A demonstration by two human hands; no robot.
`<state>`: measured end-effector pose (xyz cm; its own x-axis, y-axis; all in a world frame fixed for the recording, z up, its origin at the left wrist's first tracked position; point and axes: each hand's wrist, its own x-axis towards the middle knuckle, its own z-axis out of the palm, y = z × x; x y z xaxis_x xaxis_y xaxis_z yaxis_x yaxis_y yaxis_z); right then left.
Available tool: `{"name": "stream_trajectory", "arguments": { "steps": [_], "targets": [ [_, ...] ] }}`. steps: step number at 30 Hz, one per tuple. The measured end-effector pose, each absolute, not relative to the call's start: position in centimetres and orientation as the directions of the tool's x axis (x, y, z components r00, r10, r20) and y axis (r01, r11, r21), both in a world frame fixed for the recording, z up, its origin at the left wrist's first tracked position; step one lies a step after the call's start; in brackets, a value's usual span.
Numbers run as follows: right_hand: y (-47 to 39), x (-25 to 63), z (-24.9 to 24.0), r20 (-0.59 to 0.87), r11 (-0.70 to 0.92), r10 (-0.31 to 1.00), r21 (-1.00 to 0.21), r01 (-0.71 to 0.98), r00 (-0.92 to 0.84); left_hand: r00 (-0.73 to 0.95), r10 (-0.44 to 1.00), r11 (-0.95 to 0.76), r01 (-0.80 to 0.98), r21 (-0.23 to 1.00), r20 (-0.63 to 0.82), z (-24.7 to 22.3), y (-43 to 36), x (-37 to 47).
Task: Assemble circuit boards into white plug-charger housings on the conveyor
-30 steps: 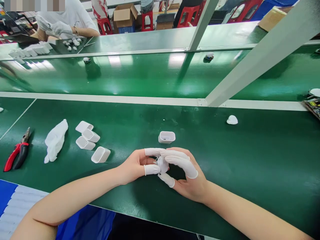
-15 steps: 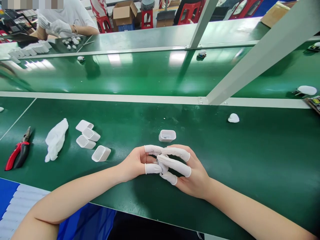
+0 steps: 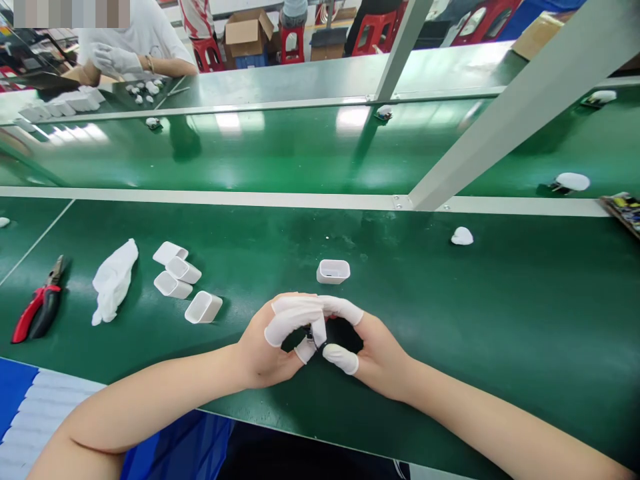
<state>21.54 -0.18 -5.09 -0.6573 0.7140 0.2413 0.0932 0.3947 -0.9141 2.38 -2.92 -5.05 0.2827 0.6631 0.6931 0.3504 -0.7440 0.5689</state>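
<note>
In front of me my left hand (image 3: 280, 337), with white finger cots, curls closed round a small electronic part (image 3: 309, 334). Only a dark, metallic bit of it shows between the fingers. My right hand (image 3: 367, 343), in white finger cots too, arches close against the left fingertips, thumb and fingers apart with a gap between. Whether its fingertips touch the part is hidden. Just beyond the hands stands a white plastic housing (image 3: 333, 271), its open end up. Several more white housings (image 3: 203, 307) lie to the left.
Red-and-black pliers (image 3: 43, 303) and a crumpled white glove (image 3: 115, 281) lie at left. A white cap-like piece (image 3: 463, 236) sits at right. Behind a metal rail, small boards with white tops (image 3: 573, 181) rest on a green belt (image 3: 260, 150). A slanted post (image 3: 500, 113) rises at right; a co-worker (image 3: 145, 47) sits opposite.
My left fingers have closed further round the part, and my right fingers have shifted from over it to a wider arch beside it. Boards on the belt have moved left.
</note>
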Motion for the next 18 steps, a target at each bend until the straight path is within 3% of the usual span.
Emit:
{"name": "stream_trajectory", "arguments": {
  "steps": [4,10,18],
  "targets": [
    [-0.9,21.1,-4.8,0.212,0.346,0.732,-0.935,0.085,-0.647,0.344,0.654,-0.752,0.394,0.528,0.674,-5.5,-3.1,2.4],
    [-0.9,21.0,-5.4,0.303,0.421,0.837,-0.888,0.183,-0.455,0.400,0.732,-0.670,0.279,0.688,0.552,-4.8,-2.9,2.0],
    [-0.5,21.4,-6.3,0.211,0.324,0.846,-0.933,0.159,-0.489,0.342,0.805,-0.574,0.235,0.785,0.486,-5.0,-2.1,1.7]
  ]
}}
